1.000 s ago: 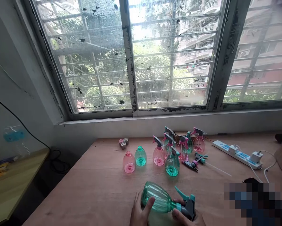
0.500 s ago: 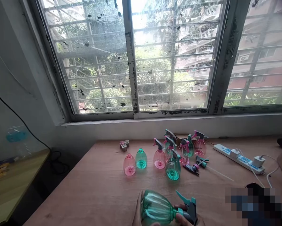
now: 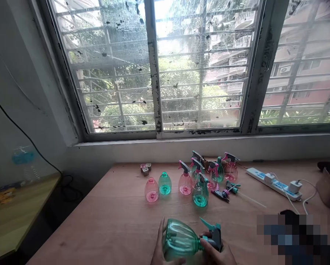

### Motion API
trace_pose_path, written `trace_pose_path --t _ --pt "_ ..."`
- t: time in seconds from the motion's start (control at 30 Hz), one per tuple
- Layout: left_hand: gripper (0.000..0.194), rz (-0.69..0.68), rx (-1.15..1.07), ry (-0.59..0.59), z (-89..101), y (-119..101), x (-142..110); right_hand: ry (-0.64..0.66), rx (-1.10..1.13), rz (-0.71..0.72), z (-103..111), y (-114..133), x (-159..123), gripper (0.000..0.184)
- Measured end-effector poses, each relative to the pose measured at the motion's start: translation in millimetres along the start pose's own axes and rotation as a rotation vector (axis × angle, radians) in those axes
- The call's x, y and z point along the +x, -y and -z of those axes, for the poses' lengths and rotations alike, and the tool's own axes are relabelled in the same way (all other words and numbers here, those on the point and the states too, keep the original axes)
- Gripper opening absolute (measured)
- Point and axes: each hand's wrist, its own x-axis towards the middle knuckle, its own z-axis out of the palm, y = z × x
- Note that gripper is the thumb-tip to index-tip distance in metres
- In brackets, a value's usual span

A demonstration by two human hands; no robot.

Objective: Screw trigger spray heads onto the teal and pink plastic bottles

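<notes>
A translucent green spray bottle [image 3: 181, 237] lies sideways between my hands, its base to the left and its dark grey and teal trigger head to the right. My left hand [image 3: 159, 246] is wrapped round the base end, with the thumb below. My right hand [image 3: 216, 252] grips the trigger head near the neck, fingers closed round it. Beyond them stand an open pink bottle [image 3: 152, 191] and an open green bottle [image 3: 165, 183], both without heads. To their right is a group of several pink and green spray bottles with heads on, among them a green one [image 3: 200, 193] in front.
Two loose spray heads [image 3: 221, 195] with a thin tube lie right of the bottle group. A white power strip [image 3: 273, 183] with plugs and cables is farther right. Small cubes [image 3: 145, 169] sit at the back left. A pixelated dark patch [image 3: 297, 239] covers the lower right.
The held spray bottle and both hands have shifted slightly left and up in view. The grip looks the same. The camera view has turned a little; the standing bottles keep their places.
</notes>
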Motion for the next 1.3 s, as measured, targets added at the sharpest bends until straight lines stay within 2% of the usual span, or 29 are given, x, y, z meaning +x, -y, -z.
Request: trace_pose_path --t 0.13,0.3,0.47,0.57,0.67,0.97,1.07,1.2,1.3 --pt "0.120 -0.088 0.175 -0.011 -3.3 -12.8 -5.2 0.078 0.015 0.048 1.1 5.6 -5.0 0.050" --pt "0.131 0.017 0.097 0.065 -12.4 -32.9 -10.9 0.170 -0.019 0.064 5.0 7.4 -7.5 0.043" --pt "0.119 0.040 0.061 0.023 -9.5 -36.0 -7.5 0.163 -0.037 0.084 6.3 3.5 -7.4 0.045" --pt "0.124 0.072 0.034 0.098 -6.6 -35.5 -4.0 0.163 -0.048 0.096 7.1 4.2 -7.8 0.045" --pt "0.119 0.057 0.008 0.146 -6.5 -39.3 -4.0 0.171 -0.044 0.086 7.5 5.5 -7.7 0.047" --pt "0.117 0.023 0.013 0.097 -11.5 -51.9 -12.6 0.118 -0.084 0.101 3.3 7.2 -9.9 0.048" --pt "0.108 0.048 0.026 0.053 -12.3 -53.3 -12.1 0.113 -0.112 0.094 1.6 12.1 -13.5 0.048" --pt "0.092 0.053 0.049 0.064 -13.4 -52.4 -9.6 0.085 -0.124 0.076 2.2 17.1 -15.9 0.048" --pt "0.103 0.047 0.017 0.076 -12.8 -50.6 -10.1 0.075 -0.085 0.059 3.5 15.5 -15.2 0.051"
